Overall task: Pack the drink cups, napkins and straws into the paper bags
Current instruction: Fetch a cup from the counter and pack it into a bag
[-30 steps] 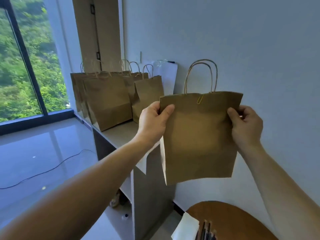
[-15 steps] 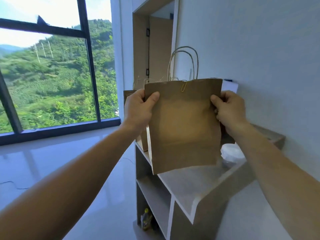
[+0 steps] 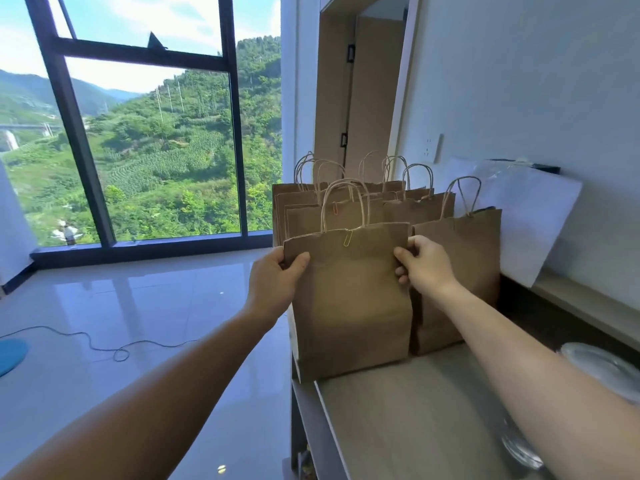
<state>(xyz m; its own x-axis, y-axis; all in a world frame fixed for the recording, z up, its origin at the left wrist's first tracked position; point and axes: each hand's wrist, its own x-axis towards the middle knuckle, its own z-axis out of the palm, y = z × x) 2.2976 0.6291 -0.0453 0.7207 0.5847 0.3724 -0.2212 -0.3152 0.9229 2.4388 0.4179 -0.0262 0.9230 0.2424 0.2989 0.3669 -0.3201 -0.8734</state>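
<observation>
Lowered from mid-air, clipped paper bag (image 3: 349,306) now at frame centre, at near edge of shelf top (image 3: 415,427), before standing bags (image 3: 457,271); left hand (image 3: 273,285) and right hand (image 3: 426,268), each grip pinching its upper sides; judged nearly shelved.

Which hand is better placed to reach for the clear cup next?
Right, likely: the right hand pinches the bag on the side nearer the clear cup on the shelf; the left hand grips the far edge.
</observation>
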